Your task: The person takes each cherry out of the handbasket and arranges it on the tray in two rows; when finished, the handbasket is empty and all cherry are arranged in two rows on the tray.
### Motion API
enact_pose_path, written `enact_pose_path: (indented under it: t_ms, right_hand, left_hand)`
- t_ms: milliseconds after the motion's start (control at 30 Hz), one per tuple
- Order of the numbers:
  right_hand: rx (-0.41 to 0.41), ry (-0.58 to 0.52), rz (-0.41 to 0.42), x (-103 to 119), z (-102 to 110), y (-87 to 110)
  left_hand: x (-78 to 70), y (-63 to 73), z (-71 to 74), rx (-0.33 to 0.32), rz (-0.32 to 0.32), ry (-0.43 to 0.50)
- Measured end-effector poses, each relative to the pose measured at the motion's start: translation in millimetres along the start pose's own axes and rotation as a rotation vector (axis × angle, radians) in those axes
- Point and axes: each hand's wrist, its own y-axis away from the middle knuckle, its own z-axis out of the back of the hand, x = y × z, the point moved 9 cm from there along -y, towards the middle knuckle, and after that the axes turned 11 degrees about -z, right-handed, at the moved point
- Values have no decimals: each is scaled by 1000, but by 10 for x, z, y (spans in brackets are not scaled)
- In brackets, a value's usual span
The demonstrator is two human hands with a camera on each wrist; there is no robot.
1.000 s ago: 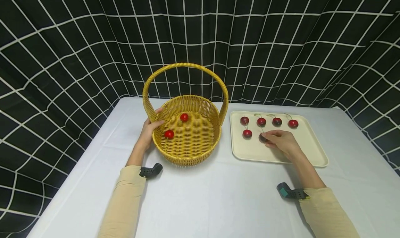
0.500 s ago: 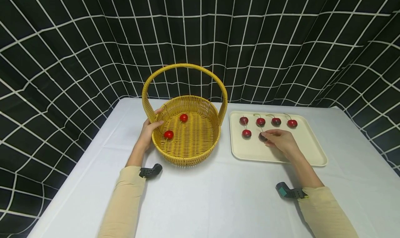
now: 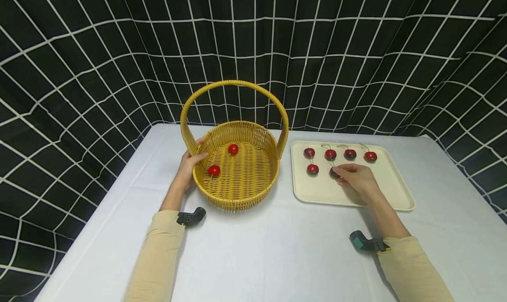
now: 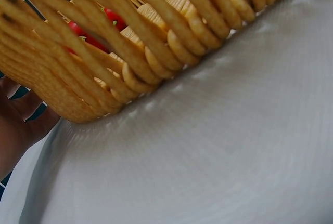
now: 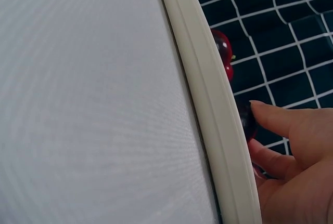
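The dark cherry [image 3: 334,173] could slip away from me, I think. It is round and looks smooth, and only a small bit of me has hold of it. If I squeeze too hard or off its middle, it may pop out and roll on the tray [image 3: 328,192]. Then it could bump the near cherry [image 3: 312,170] on its left. Its thin stem [image 3: 332,162] points up at the back row, so it might brush the cherry behind it [image 3: 330,154] if I go that way.

The basket [image 3: 237,187] could tip too — a hard push on one side might do it, since its handle [image 3: 235,82] is so tall.

My right grip [image 3: 356,178] is almost closed, just a cherry wide. My thumb is on one side of the dark cherry and a finger on the other, in a small pinch. The cherry is by the middle of the tray; I cannot tell if its bottom touches, because the tray's edge hides part of it up close.

My left grip [image 3: 188,166] holds the basket's left side, thumb over the rim and fingers outside. Two red cherries [image 3: 214,170] sit inside — well apart. The basket stands on the white surface [image 3: 269,249].
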Motion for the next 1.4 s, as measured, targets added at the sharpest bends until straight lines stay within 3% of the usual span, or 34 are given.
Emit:
enact_pose_path:
  t_ms: [267, 867, 1400]
  right_hand:
    - [2, -11, 7, -3, -6, -11]
    - [-2, -34, 36, 35, 0, -30]
    - [0, -39, 1, -8, -4, -8]
  left_hand:
    - [137, -50, 47, -6, -24, -12]
    - [121, -42, 64, -15, -21, -21]
    - [140, -49, 62, -18, -14, -17]
